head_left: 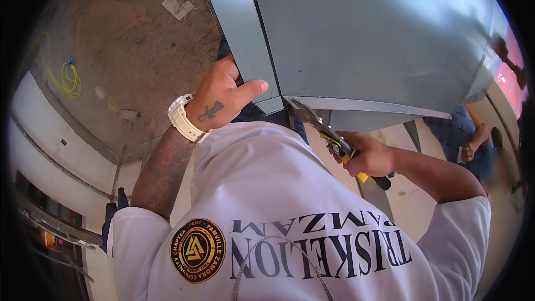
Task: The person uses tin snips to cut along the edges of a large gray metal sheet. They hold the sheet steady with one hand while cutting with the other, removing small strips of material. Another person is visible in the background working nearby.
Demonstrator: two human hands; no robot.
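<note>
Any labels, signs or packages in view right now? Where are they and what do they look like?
Paper scrap: on the concrete floor, upper left, whitish, roughly square, crumpled.
Round badge: on the white shirt, bottom centre, black with orange-gold emblem.
Shirt lettering: beside the badge, large black letters.
No screens or packages.

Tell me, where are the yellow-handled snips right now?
The snips are in the right hand, right of centre in the head view, blades at the lower edge of the grey metal sheet.
</note>
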